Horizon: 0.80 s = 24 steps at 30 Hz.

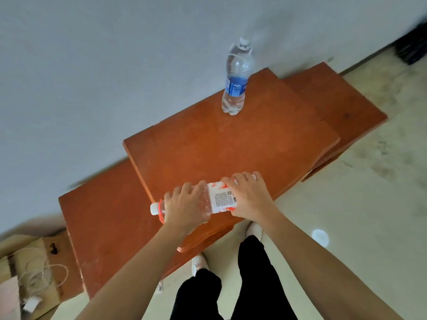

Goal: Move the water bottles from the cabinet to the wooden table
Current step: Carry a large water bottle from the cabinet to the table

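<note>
Red-label bottle (221,200) partly under left hand (186,204), right hand (247,197)

We count 2 water bottles: 1 blue-label bottle (235,88) upright nr the far edge of the wooden table (231,153), 1 red-label bottle (223,199) sideways over its near edge. 2 hands, left hand (184,205) & right hand (248,199), both gripping the latter. 3 red-brown tops total, incl. left side top (104,227) & right side top (342,107). 2 white shoes: left shoe (199,262), right shoe (254,230). 1 cardboard box (34,262).
</note>
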{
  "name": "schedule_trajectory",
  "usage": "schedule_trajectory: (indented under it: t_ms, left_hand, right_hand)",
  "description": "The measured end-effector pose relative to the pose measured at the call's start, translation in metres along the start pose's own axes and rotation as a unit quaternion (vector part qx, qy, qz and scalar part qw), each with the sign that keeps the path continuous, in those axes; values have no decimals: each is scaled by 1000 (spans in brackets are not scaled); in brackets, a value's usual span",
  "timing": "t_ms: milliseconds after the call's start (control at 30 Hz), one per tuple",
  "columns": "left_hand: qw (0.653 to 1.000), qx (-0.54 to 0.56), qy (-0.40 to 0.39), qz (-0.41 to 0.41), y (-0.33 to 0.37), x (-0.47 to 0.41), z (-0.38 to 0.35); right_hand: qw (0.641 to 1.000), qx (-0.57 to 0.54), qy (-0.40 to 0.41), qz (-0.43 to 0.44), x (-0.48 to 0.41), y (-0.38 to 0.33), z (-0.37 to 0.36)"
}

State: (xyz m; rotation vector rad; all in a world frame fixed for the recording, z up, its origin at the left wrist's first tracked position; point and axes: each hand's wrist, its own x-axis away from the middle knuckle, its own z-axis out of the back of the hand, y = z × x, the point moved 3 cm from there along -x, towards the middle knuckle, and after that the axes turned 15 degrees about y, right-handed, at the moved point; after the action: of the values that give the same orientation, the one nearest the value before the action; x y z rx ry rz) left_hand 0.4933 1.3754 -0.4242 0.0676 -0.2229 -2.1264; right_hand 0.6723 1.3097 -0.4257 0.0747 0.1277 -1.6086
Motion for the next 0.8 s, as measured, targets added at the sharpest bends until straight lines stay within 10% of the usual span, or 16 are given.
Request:
schedule_trajectory:
  t_ms: [200,467,800]
  left_hand:
    - [970,18,193,-149,58,-35,134]
    - [837,97,418,-339,228,32,286]
    - [693,244,380,-562,484,348,301]
  right_hand:
    - [970,86,201,-105,7,24,149]
    - [860,245,392,-214,154,68,352]
    - [701,455,390,-386,583,14,492]
